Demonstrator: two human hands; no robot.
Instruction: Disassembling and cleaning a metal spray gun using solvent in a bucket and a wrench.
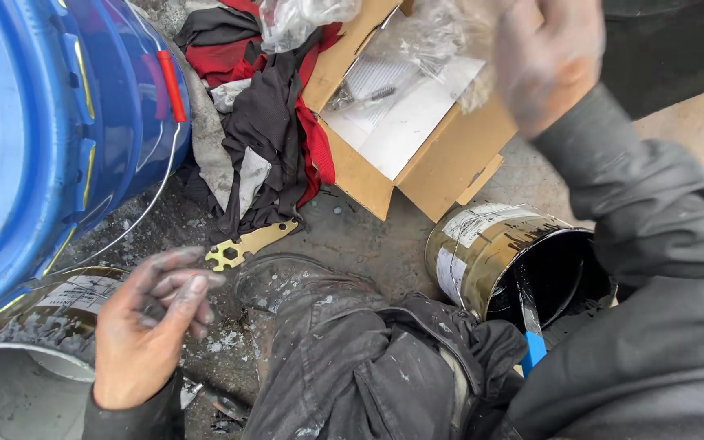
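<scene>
Nearby, white-labelled brass-coloured can (482, 248), open carton (425, 155)

Rough grey concrete floor (368, 236), paint-spattered, dirty; flat daylight, no walls visible.

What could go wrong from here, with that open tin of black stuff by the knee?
The open tin sits tight against the right sleeve and knee, so a nudge might tip it or smear cloth. The tool standing in it could be knocked out. The smeared right hand over the cardboard box may soil the white papers inside.
</scene>
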